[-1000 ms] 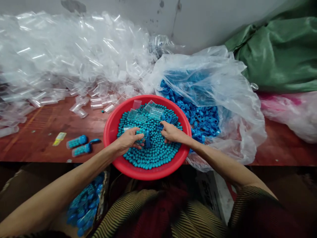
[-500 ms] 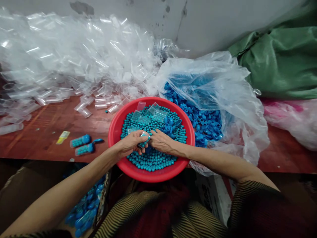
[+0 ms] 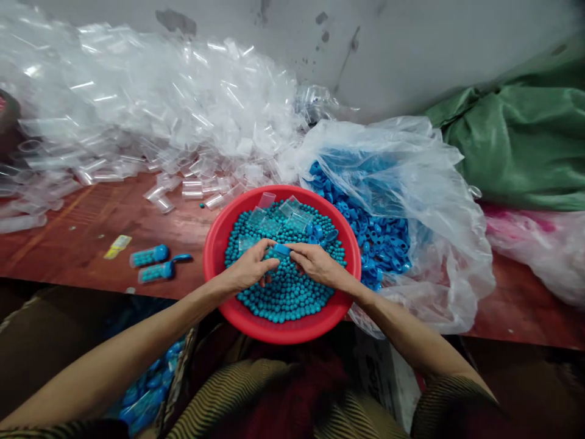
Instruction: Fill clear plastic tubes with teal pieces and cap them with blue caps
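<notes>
My left hand (image 3: 253, 266) is closed around a small clear tube, mostly hidden by its fingers. At the tube's end is a blue cap (image 3: 282, 249), pinched by the fingertips of my right hand (image 3: 317, 263). Both hands are over a red basin (image 3: 214, 244) holding a layer of turquoise beads (image 3: 283, 302). Several empty clear tubes (image 3: 296, 214) lie on the beads at the back of the basin. Beside them, near my right hand, rest a few loose blue caps (image 3: 322, 235).
Two capped tubes of beads (image 3: 153, 263) and a yellow-and-white label (image 3: 117, 246) lie left on the reddish table (image 3: 91, 238). Behind is a heap of clear tubes (image 3: 150, 91). Blue caps (image 3: 381, 241) spill from a plastic bag (image 3: 439, 201). Below is a box of filled tubes (image 3: 153, 384).
My right hand has taken a blue cap from the basin and brought it to my left hand's tube. Both hands have risen slightly off the beads. The view has shifted a little left.
</notes>
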A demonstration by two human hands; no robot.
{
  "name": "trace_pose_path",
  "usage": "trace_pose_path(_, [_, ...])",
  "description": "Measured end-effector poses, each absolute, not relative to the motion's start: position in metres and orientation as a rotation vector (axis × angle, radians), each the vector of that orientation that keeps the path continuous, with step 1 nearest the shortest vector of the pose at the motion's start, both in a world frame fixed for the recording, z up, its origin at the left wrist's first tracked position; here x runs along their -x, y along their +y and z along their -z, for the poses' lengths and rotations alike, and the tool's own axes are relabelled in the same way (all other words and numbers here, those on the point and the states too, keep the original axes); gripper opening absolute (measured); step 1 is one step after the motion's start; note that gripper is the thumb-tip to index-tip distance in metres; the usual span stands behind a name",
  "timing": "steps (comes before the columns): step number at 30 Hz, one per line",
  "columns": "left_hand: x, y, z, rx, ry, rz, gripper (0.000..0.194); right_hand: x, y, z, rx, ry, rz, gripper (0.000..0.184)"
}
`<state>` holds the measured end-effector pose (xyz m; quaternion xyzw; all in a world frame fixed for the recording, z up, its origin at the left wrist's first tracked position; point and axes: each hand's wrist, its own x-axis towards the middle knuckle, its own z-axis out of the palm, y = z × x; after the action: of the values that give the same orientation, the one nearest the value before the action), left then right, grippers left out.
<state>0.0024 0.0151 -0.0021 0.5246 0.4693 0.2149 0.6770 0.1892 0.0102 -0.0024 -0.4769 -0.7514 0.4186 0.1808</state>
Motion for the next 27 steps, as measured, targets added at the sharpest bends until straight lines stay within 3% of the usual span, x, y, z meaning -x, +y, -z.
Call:
trace_pose_path(10, [-0.002,0.011,0.001,-1.169,0.980,-0.651,0.053,-0.171,-0.002,-0.003,1.355,-1.752,-1.106,0.030])
trace_pose_path(21, [-0.001,0.013,0.011,-1.200,0.927,-0.707,0.041,-0.184,0.008,-0.008,1.107,-2.170,-0.901,0.029])
trace_pose_path(27, [-0.002,0.010,0.004,-1.155,0.862,-0.620,0.051,-0.192,0.011,-0.002,1.054,-2.064,-1.128,0.027])
